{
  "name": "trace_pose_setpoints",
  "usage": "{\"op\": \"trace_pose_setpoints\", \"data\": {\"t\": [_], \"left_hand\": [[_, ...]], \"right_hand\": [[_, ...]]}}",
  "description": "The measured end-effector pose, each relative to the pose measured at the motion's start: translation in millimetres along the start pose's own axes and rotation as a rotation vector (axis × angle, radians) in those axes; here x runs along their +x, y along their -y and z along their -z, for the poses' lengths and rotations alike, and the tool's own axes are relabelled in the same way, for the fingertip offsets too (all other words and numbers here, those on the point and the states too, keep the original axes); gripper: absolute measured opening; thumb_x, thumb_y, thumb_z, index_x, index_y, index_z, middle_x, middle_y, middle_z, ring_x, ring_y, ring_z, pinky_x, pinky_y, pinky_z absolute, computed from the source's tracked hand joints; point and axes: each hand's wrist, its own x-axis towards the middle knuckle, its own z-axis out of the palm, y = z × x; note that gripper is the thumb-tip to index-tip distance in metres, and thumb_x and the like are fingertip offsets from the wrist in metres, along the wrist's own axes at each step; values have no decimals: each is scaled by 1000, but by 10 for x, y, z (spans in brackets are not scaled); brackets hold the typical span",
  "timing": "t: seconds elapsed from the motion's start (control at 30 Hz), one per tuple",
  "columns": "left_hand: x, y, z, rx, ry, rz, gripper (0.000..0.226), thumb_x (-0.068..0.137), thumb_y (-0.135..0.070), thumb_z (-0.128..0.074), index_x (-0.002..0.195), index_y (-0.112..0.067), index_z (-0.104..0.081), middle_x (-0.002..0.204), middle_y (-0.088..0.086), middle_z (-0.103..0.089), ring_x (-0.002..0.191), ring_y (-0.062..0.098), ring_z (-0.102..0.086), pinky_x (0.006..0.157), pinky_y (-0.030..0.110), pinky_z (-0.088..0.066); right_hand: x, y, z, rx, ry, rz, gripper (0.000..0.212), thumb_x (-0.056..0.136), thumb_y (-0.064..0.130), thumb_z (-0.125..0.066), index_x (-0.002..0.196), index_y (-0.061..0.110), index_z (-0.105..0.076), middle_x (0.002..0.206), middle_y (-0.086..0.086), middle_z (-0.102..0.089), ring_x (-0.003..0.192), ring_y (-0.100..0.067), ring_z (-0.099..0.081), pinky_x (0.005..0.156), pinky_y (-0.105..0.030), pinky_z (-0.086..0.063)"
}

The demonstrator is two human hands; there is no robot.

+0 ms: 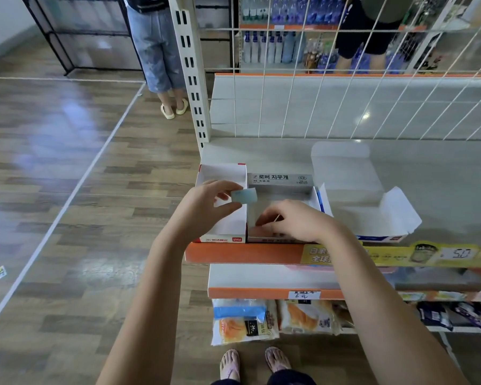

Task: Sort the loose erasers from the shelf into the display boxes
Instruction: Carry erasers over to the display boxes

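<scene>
Three open display boxes stand in a row at the shelf's front left. My left hand (206,207) pinches a pale blue eraser (244,195) above the wall between the white-and-red box (220,173) and the grey box (279,180) with Korean lettering. My right hand (295,222) reaches down into the grey box with curled fingers; whether it holds anything is hidden. A white-and-blue box (367,218) with open flaps stands to the right, touching the grey one.
The grey shelf (442,176) stretches right, with a wire grid panel (345,107) behind it and an orange price rail (242,252) in front. Snack packets (245,323) lie on a lower shelf. A person (156,45) stands on the wooden floor at the back left, another behind the grid.
</scene>
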Motion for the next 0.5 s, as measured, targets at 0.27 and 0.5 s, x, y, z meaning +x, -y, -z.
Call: {"op": "trace_pose_setpoints", "data": {"t": [0.27,0.5], "left_hand": [[37,22,-27,3,21,-10,29,84,-22,-68,112,-25,-64,97,-12,-62,89,1,-58,78,10,-41],[70,28,-33,6,29,-9,29,83,-24,-68,112,-28,-64,98,-10,-62,90,1,-56,79,13,-40]], "right_hand": [[17,37,-41,-60,-56,5,16,88,23,-62,103,24,-68,93,11,-57,87,-8,-55,66,-13,-41],[41,62,-71,-60,-66,-21,13,85,24,-64,98,26,-67,81,17,-51,83,-11,-55,68,-19,-44]]}}
